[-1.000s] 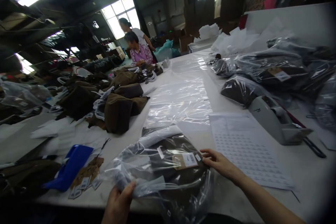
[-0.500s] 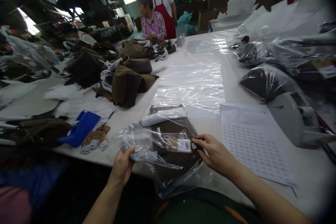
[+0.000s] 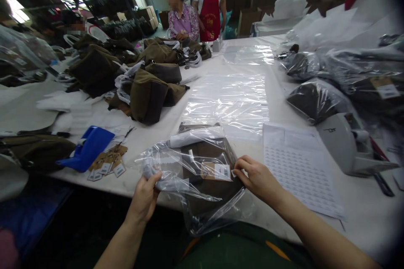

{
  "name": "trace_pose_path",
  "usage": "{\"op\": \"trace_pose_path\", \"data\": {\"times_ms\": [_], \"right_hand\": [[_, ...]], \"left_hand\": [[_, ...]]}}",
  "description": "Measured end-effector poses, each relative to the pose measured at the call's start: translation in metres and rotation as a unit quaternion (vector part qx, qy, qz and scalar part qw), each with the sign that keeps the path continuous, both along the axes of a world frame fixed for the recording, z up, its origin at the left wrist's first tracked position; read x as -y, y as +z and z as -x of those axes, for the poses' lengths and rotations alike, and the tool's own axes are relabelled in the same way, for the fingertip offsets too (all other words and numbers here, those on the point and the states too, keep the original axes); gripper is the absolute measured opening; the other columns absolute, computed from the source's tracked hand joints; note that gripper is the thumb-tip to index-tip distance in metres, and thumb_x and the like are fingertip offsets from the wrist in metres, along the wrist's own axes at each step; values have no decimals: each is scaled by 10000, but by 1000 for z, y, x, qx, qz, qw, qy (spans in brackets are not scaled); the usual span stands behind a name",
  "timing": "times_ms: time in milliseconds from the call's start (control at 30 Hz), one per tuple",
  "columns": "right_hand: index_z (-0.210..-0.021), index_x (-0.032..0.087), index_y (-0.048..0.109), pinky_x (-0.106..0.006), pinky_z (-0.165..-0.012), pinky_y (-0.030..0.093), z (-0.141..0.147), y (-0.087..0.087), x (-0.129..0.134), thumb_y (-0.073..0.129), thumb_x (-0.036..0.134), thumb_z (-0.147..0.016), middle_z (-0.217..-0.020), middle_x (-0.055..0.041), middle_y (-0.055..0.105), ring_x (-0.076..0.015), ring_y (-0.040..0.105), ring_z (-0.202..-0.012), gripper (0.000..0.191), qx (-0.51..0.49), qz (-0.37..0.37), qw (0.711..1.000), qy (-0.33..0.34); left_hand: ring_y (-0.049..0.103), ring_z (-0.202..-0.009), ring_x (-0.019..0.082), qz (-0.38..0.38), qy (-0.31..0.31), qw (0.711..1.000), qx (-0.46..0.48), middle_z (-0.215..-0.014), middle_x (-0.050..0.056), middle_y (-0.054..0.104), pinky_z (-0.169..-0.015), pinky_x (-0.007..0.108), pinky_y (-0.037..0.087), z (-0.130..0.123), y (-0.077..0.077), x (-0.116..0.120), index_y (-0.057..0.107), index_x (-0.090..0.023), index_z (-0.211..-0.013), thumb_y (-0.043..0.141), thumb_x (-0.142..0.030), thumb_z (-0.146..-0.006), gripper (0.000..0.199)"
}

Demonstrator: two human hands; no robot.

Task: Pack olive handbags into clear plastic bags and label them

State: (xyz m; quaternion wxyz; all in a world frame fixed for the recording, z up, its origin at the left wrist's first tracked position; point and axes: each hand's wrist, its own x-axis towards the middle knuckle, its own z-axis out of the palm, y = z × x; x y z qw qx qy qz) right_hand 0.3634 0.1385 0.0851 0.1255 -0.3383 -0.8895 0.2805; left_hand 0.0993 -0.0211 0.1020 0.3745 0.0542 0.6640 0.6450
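Observation:
A dark olive handbag [image 3: 205,193] lies in a clear plastic bag [image 3: 176,176] at the table's front edge. Through the plastic show a brown card tag [image 3: 207,170] with a white barcode label [image 3: 222,172], and pale wrapping around the handle. My left hand [image 3: 145,195] is closed on the gathered left end of the plastic bag, thumb on top. At the right side of the bag, the thumb and forefinger of my right hand [image 3: 254,178] pinch a small white label [image 3: 234,173] against or close to the plastic; whether it is stuck down I cannot tell.
A printed label sheet [image 3: 293,172] and a grey dispenser [image 3: 347,147] lie to the right, near wrapped bags [image 3: 312,101]. Flat plastic bags [image 3: 227,96] lie ahead. Left are a blue dispenser [image 3: 91,147], card tags [image 3: 109,162] and unwrapped bags [image 3: 148,96]. Two people [image 3: 212,4] are across the table.
My right fingers have drawn together more tightly around the small label. The plastic-covered handbag and my left hand stay nearly in place. The view has shifted slightly, and the person in the red apron has turned forward.

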Motion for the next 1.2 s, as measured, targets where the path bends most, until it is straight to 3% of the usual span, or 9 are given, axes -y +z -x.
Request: {"op": "trace_pose_path", "data": {"times_ms": [267, 467, 700, 767, 867, 933, 1000, 1100, 1200], "right_hand": [[-874, 158, 543, -294, -675, 455, -8, -21, 15, 356, 39, -856, -952, -101, 607, -181, 546, -777, 223, -55, -253, 962, 86], [-917, 171, 532, -318, -733, 494, -19, -20, 28, 443, 17, -801, -904, -91, 630, -202, 584, -871, 212, -135, -248, 952, 117], [-967, 255, 525, -460, -844, 512, -40, -12, 56, 482, 75, -785, -888, -43, 634, -240, 597, -965, 260, -254, -204, 927, 186], [-943, 271, 505, -463, -814, 513, -42, -2, 60, 475, 107, -811, -851, -38, 608, -241, 603, -922, 213, -327, -141, 929, 99], [-843, 246, 508, -375, -684, 499, -39, 14, 45, 471, 220, -872, -770, -37, 570, -208, 586, -772, 54, -338, 87, 929, -127], [-783, 215, 524, -306, -618, 462, -34, 21, 19, 489, 330, -883, -694, -21, 548, -162, 542, -669, 156, -292, 256, 900, -200], [-749, 191, 530, -259, -566, 424, -27, 24, -12, 543, 411, -847, -613, 11, 492, -119, 478, -583, 241, -277, 377, 859, -208], [-710, 174, 519, -216, -470, 344, -9, 24, -52, 641, 444, -760, -530, 58, 397, -71, 370, -476, 301, -272, 482, 814, -177], [-701, 169, 514, -199, -429, 316, 14, 24, -79, 679, 451, -711, -486, 82, 368, -49, 318, -426, 326, -235, 522, 809, -131]], "left_hand": [[632, -697, 138, 21, 18, 999, 20, -839, 1, 670, -570, 203, 505, 0, -23, 10, 605, -183, -985, 721, -192, -627, 377], [626, -672, 137, 28, 19, 999, 32, -804, 9, 667, -591, 218, 503, 1, -48, 14, 596, -163, -943, 705, -203, -633, 331], [574, -598, 124, 88, -17, 996, -11, -739, 4, 626, -551, 220, 463, -3, -71, -1, 566, -153, -952, 631, -242, -654, 318], [566, -589, 145, 114, -31, 993, -24, -724, 26, 619, -544, 245, 459, 7, -71, -1, 584, -131, -926, 655, -249, -634, 323], [567, -678, 185, 163, -19, 983, -81, -829, 72, 610, -592, 277, 459, 37, -50, 0, 585, -115, -962, 739, -250, -573, 439], [553, -789, 195, 175, 15, 956, -236, -973, 81, 580, -686, 287, 456, 52, -24, -8, 555, -147, -1064, 733, -278, -616, 500], [540, -866, 192, 133, -19, 887, -441, -1033, 60, 564, -794, 299, 439, 49, 3, -26, 554, -190, -1093, 627, -290, -744, 370], [531, -963, 189, 2, -224, 770, -598, -993, 38, 591, -911, 317, 410, 10, 27, -74, 613, -203, -993, 458, -171, -840, 220], [502, -986, 186, -30, -349, 699, -623, -989, 38, 594, -930, 317, 407, -36, 23, -130, 630, -201, -986, 416, -32, -782, 341]]}}
